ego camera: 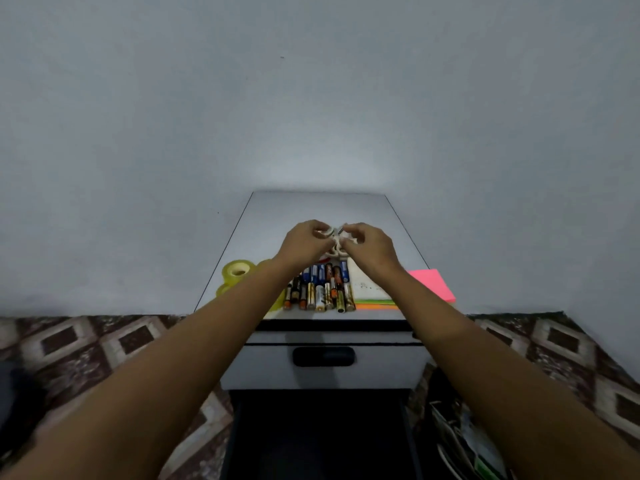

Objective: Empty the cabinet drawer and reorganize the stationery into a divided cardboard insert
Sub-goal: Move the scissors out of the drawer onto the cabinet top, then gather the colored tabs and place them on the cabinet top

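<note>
Head view: at the bottom centre of the frame an open drawer (318, 441) is seen, its interior dark, with nothing made out inside. Above it, on the cabinet's top surface (311, 209), a row of batteries (320, 289) is laid near the front edge, with yellow tape rolls (238, 270) at centre left and a pink sticky-note pad (434, 284) at the right edge. Further back, at mid-frame, a cluster of small white rings (337, 247), probably tape rolls, is pinched between the left hand (304, 242) and the right hand (369, 245). No cardboard insert is seen. The batteries could be brushed by a forearm and rolled off the front edge. A ring could be dropped from so light a pinch.
</note>
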### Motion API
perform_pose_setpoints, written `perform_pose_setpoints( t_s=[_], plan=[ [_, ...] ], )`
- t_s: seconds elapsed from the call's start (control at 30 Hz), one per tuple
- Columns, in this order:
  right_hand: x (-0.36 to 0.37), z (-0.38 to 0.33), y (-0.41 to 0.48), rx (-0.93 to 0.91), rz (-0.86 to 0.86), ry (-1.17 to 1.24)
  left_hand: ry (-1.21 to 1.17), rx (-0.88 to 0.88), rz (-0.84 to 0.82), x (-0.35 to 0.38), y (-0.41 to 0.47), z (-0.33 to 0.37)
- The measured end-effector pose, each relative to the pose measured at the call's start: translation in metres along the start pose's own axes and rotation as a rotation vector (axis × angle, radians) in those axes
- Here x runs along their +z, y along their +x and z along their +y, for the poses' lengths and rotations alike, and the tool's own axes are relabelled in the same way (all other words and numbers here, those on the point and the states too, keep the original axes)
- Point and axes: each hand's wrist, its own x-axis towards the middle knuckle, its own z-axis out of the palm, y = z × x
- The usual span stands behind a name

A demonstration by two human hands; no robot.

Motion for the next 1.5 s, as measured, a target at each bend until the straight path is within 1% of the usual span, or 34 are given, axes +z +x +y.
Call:
perform_pose_setpoints(
  t_s=[0.1,0.2,0.27,0.43,0.53,0.63,0.83,1.0,1.1,1.4,1.5],
  plan=[
    [-0.011,-0.002,-0.024,-0.042,0.003,0.01,-0.059,0.026,-0.034,0.003,-0.028,0.008],
    [-0.019,0.001,-0.05,-0.032,0.0,0.064,-0.133,0.039,-0.049,0.005,-0.06,0.015],
    [-0.022,0.005,-0.076,-0.011,-0.018,0.11,-0.182,0.04,-0.077,0.007,-0.086,0.014],
    [-0.018,0.023,-0.136,-0.004,-0.109,0.167,-0.186,0.008,-0.161,0.016,-0.137,-0.007],
    [-0.008,0.045,-0.171,0.068,-0.199,0.143,-0.174,-0.032,-0.178,0.027,-0.166,-0.028],
    [0.004,0.073,-0.206,0.161,-0.274,0.128,-0.108,-0.084,-0.244,0.047,-0.197,-0.06],
    [0.032,0.13,-0.261,0.38,-0.327,0.019,-0.032,-0.294,-0.355,0.087,-0.241,-0.119],
    [0.046,0.16,-0.29,0.534,-0.416,-0.105,0.014,-0.407,-0.406,0.112,-0.261,-0.148],
    [0.054,0.173,-0.297,0.56,-0.448,-0.181,0.025,-0.463,-0.439,0.123,-0.267,-0.159],
    [0.079,0.206,-0.297,0.553,-0.636,-0.395,0.113,-0.485,-0.521,0.139,-0.278,-0.189],
    [0.087,0.213,-0.292,0.519,-0.738,-0.515,0.138,-0.478,-0.554,0.141,-0.28,-0.199]
  ],
)
